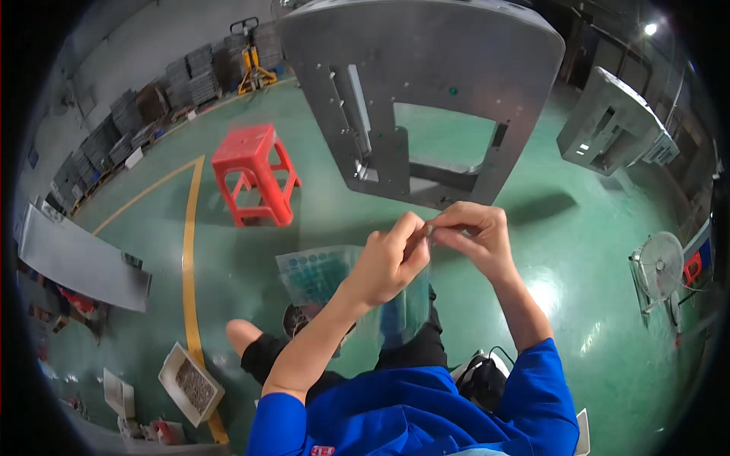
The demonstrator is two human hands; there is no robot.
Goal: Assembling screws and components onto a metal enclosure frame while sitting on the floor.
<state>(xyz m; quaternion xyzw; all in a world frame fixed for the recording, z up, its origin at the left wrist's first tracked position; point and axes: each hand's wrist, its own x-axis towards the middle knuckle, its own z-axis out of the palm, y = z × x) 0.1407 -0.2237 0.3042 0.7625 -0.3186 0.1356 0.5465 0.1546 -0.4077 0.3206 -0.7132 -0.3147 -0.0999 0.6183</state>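
Note:
A limp, see-through sheet of round teal stickers (313,267) hangs over my lap. My left hand (389,262) is closed in front of it and pinches it near its upper right edge. Fingertip to fingertip with it, my right hand (477,232) is also closed in a pinch. Something small and pale shows between the fingertips, too small to name. Just beyond my hands stands a large grey metal housing (471,68), with a wide rectangular opening, a narrow slot and several small holes.
A red plastic stool (255,171) stands left of the housing. A white bin of small parts (192,384) sits at lower left. A standing fan (660,264) is at right, below another grey housing (612,125). A yellow pallet jack (255,68) stands by stacked panels.

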